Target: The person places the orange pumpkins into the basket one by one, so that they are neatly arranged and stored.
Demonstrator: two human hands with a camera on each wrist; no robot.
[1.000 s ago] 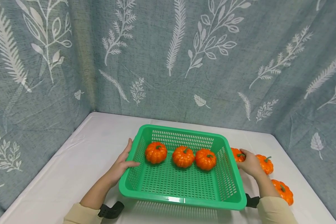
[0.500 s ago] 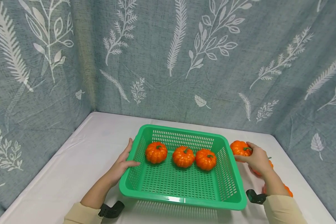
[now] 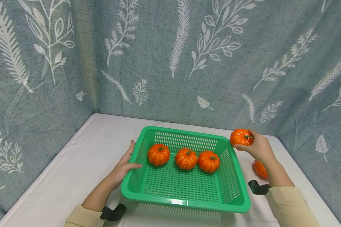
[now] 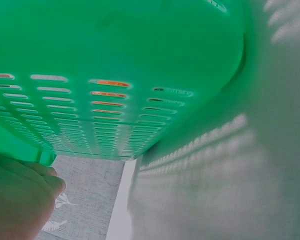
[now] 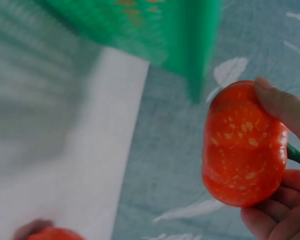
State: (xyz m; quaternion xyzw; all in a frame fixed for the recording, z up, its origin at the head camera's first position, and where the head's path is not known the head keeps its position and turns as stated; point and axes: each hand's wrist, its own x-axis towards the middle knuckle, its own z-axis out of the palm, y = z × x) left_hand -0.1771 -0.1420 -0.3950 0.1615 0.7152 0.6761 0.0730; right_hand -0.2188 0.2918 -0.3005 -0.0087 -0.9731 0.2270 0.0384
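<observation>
In the head view, a person's right hand [image 3: 260, 148] pinches an orange toy pumpkin [image 3: 241, 137] between thumb and fingers, holding it up just outside the far right corner of a green basket [image 3: 184, 203]. The left hand [image 3: 121, 167] grips the basket's side, thumb over the rim and fingers along the outside. Between the two hands, three pumpkins [image 3: 186, 159] sit in a loose row inside, toward the far half. Below the right hand, another pumpkin [image 3: 260, 169] lies on the white counter [image 3: 102, 135], partly hidden by the forearm; ahead of both hands hangs a blue-grey curtain [image 3: 147, 63] printed with white leaves. In the left wrist view, the basket's slotted underside fills the space beside the hand, slivers of orange showing through; only the back of the hand and some fingers appear, the thumb out of sight. In the right wrist view, thumb and fingers press opposite sides of the glossy, speckled pumpkin, its green stem [image 5: 296, 156] turned toward the palm and its body apart from the blurred basket. The pumpkin looks light and stiff, likely hollow, its shiny skin perhaps a little slippery; the broad ribbed sides should offer the surest hold, while the thin stem may be the weakest spot to grasp.
</observation>
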